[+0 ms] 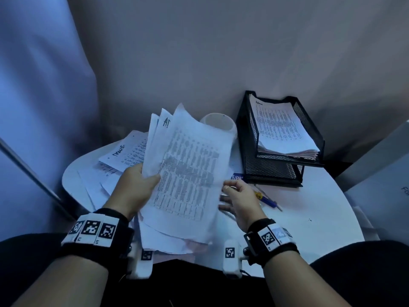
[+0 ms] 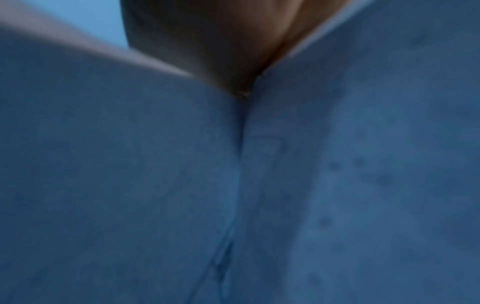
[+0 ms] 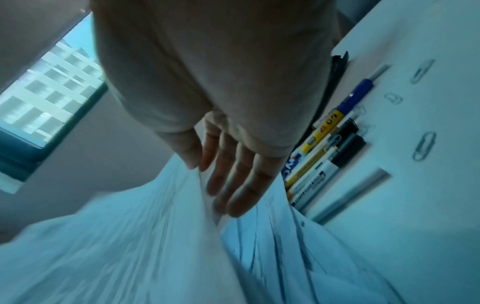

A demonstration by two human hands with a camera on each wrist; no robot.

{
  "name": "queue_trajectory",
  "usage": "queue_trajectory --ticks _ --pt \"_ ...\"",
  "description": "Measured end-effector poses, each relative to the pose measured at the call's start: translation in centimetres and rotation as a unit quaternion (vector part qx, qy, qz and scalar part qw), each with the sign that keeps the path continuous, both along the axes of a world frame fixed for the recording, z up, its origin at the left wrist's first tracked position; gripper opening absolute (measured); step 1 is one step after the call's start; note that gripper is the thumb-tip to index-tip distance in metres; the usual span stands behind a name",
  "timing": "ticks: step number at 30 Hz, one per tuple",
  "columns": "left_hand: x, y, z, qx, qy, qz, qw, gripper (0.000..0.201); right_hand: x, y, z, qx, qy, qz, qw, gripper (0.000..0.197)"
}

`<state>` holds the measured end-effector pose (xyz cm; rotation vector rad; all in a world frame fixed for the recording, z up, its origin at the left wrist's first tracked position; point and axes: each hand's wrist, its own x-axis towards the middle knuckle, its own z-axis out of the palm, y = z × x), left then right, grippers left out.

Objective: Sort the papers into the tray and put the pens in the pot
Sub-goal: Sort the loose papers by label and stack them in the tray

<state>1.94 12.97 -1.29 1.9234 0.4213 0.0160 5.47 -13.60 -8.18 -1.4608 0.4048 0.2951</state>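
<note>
My left hand (image 1: 143, 181) grips a sheaf of printed papers (image 1: 188, 165) by its left edge, thumb on top, and holds it tilted above the table. The left wrist view is filled by these blurred sheets (image 2: 337, 164). My right hand (image 1: 230, 193) is at the sheaf's right edge with straight fingers (image 3: 233, 185) reaching under the sheets and the thumb beside the edge. Several pens (image 3: 324, 152) lie just right of that hand, one blue and yellow pen (image 1: 267, 199) showing in the head view. A white pot (image 1: 219, 125) stands behind the papers. The black mesh tray (image 1: 309, 129) holds a paper stack (image 1: 281, 129) in its upper tier.
More loose papers (image 1: 124, 154) lie spread on the left of the round white table (image 1: 309, 213). Paper clips (image 3: 423, 146) are scattered to the right of the pens. Walls close in behind the table, and a white box (image 1: 387, 173) stands at the right.
</note>
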Motion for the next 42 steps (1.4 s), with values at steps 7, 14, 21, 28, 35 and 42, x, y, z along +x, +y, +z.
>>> queue_trajectory --ticks 7,14,21,28,35,42 --pt "-0.2 3.2 0.1 0.028 -0.022 0.050 0.998 0.008 2.9 0.3 -4.0 -0.051 0.095 -0.077 0.991 0.013" --pt "-0.1 3.6 0.5 0.021 -0.028 0.062 0.997 0.007 5.8 1.4 -6.1 -0.145 0.112 -0.103 0.978 0.042" --pt "-0.1 3.1 0.4 0.039 -0.018 0.050 0.998 0.008 6.7 2.2 -5.5 -0.229 0.078 -0.137 0.961 0.049" --pt "0.0 3.1 0.3 0.048 -0.017 0.045 0.998 0.013 8.0 2.8 -6.6 -0.187 0.047 -0.138 0.971 0.058" --pt "0.3 2.8 0.4 0.049 -0.021 0.044 0.998 0.012 7.5 2.3 -5.2 -0.307 -0.002 -0.014 0.952 0.016" --pt "0.3 1.9 0.4 0.054 -0.023 0.033 0.998 0.012 5.2 -2.8 5.4 -0.368 -0.239 -0.088 0.894 0.015"
